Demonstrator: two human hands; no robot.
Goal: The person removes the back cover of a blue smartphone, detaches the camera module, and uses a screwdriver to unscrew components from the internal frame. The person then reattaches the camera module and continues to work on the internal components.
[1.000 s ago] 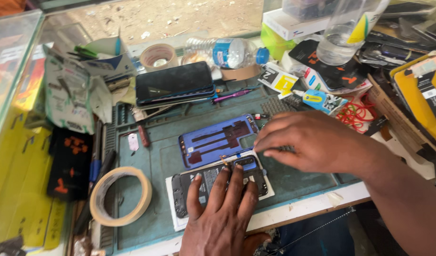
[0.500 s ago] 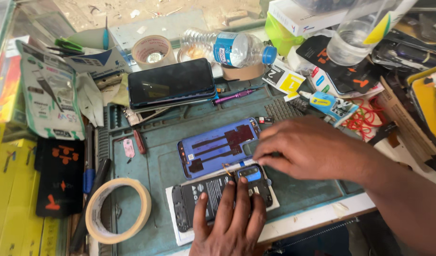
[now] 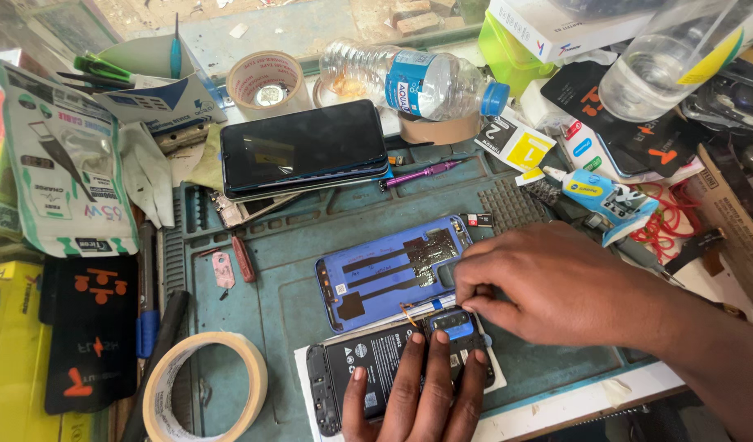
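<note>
Opened phone (image 3: 393, 372) pinned under left hand (image 3: 417, 397), right hand (image 3: 548, 286) seemingly pinching its top part, fingertips hidden, blue back cover (image 3: 393, 274) beside.

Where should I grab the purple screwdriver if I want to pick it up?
Pinch the purple screwdriver around the middle of its thin handle, coming straight down from above. It lies flat on the green mat with bare mat on both long sides, so fingers probably fit either side.
</note>
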